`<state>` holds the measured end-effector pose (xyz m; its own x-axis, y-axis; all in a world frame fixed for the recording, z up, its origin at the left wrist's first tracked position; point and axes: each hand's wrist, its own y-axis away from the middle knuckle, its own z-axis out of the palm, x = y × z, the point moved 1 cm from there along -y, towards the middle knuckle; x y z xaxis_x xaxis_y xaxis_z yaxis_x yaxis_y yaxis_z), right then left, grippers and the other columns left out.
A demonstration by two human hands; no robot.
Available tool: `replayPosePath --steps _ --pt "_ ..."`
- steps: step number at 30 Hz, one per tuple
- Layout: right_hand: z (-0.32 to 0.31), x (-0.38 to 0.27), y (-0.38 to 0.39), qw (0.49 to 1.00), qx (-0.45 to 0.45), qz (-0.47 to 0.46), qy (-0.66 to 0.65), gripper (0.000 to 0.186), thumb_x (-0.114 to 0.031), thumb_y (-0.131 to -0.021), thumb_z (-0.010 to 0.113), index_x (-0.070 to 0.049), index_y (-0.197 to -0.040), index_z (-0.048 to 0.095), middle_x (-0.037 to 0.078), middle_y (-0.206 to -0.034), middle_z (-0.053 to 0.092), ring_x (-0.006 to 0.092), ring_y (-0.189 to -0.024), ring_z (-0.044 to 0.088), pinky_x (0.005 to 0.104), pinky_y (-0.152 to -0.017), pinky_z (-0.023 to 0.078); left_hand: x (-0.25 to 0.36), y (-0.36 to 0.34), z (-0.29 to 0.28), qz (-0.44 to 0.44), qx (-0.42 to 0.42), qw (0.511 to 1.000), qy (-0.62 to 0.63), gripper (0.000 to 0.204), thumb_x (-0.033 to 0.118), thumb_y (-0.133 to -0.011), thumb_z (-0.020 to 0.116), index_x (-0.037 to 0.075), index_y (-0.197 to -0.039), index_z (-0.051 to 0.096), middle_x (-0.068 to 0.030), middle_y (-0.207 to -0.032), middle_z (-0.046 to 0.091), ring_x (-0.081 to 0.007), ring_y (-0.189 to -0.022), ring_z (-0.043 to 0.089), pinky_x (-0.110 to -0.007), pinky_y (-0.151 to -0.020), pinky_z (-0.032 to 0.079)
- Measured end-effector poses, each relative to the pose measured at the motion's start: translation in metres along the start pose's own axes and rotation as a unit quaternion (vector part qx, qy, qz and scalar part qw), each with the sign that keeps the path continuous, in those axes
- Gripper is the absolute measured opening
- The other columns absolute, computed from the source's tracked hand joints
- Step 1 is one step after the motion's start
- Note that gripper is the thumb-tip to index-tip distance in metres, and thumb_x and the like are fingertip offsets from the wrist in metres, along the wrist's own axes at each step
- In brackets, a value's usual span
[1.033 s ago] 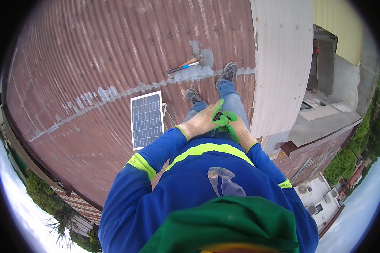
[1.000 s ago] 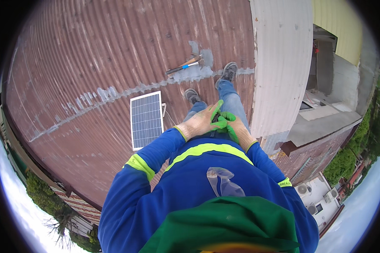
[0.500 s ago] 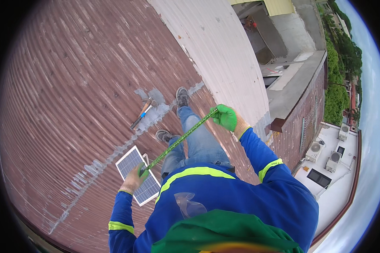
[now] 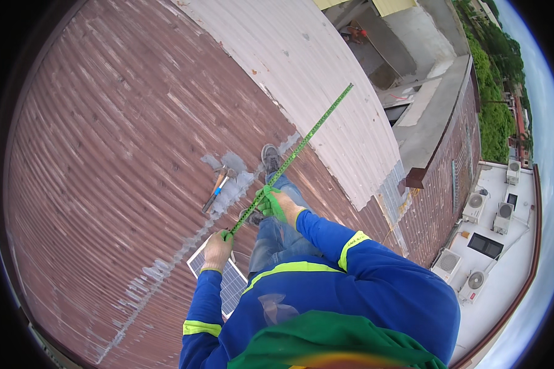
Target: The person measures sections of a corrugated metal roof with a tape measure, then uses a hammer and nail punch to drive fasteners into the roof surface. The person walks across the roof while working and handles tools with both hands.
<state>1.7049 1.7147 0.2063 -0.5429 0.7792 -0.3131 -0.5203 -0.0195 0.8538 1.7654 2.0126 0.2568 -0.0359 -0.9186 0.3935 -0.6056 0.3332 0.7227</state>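
A green tape measure (image 4: 317, 127) is drawn out in a straight line, its free end reaching far right over the pale roofing sheet. Gloved in white and green, my left hand (image 4: 218, 249) is closed round the near end, where the case is mostly hidden by the fingers. My right hand (image 4: 278, 204), in a green-palmed glove, grips the blade partway along, above my shoes. Under my left hand a small solar panel (image 4: 232, 288) with a white frame lies on the roof. Two hammers (image 4: 217, 189) rest beyond it on a grey patch.
Brown corrugated roofing (image 4: 123, 129) spreads to the left, crossed by a grey sealed seam (image 4: 160, 270). A pale metal sheet (image 4: 289, 55) runs along the far side. Past the roof edge at right stand a concrete wall (image 4: 434, 117) and several air-conditioner units (image 4: 474, 207).
My right hand has slid from the blade's tip back toward my left hand, leaving the tape's end sticking out freely. My left hand has moved slightly right and up.
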Motion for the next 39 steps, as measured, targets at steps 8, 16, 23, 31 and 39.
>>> replayPosePath --steps 8,16,23,31,39 --pt "-0.087 -0.117 -0.072 0.986 0.131 -0.098 0.018 0.037 -0.042 -0.114 0.053 -0.009 -0.108 0.07 0.004 -0.091 0.074 0.0102 -0.062 0.061 0.0261 -0.051 0.049 -0.118 0.05 -0.036 -0.089 -0.009 0.994 -0.07 0.03 0.033 -0.099 0.064 0.014 -0.119 0.074 -0.0211 -0.115 0.07 -0.0454 -0.109 0.068 -0.055 -0.093 0.054" --pt "-0.131 -0.257 -0.128 0.95 0.233 -0.191 0.083 0.025 -0.03 -0.11 0.059 -0.011 -0.124 0.067 0.004 -0.097 0.07 0.0151 -0.076 0.068 0.0326 -0.06 0.055 -0.177 0.03 -0.06 -0.085 0.054 0.992 -0.076 0.023 0.028 -0.098 0.068 0.013 -0.114 0.073 -0.0195 -0.116 0.069 -0.0446 -0.112 0.065 -0.055 -0.094 0.052" --pt "-0.092 -0.097 -0.058 0.691 0.1 -0.179 0.693 0.062 -0.046 -0.099 0.068 -0.018 -0.153 0.054 0.017 -0.151 0.056 0.0403 -0.143 0.051 0.0538 -0.118 0.044 -0.08 -0.256 -0.033 -0.029 0.064 0.997 -0.03 0.029 0.03 -0.098 0.065 0.009 -0.115 0.074 -0.0223 -0.11 0.072 -0.046 -0.107 0.068 -0.055 -0.091 0.053" --pt "-0.109 -0.052 -0.054 0.561 0.041 -0.141 0.815 0.056 -0.044 -0.096 0.07 -0.011 -0.14 0.064 0.016 -0.147 0.059 0.0364 -0.144 0.05 0.0568 -0.117 0.042 -0.084 -0.463 -0.005 -0.085 0.044 0.995 -0.011 0.029 0.029 -0.099 0.063 0.007 -0.114 0.074 -0.0251 -0.105 0.074 -0.0464 -0.105 0.07 -0.056 -0.089 0.055" --pt "-0.124 -0.06 -0.059 0.571 0.024 -0.148 0.807 0.051 -0.041 -0.097 0.069 -0.011 -0.138 0.065 0.016 -0.143 0.06 0.0358 -0.14 0.053 0.0576 -0.117 0.041 -0.104 -0.526 0.02 -0.038 0.097 0.993 -0.057 0.03 0.03 -0.099 0.062 0.008 -0.116 0.074 -0.0244 -0.113 0.074 -0.0457 -0.11 0.069 -0.056 -0.093 0.054"
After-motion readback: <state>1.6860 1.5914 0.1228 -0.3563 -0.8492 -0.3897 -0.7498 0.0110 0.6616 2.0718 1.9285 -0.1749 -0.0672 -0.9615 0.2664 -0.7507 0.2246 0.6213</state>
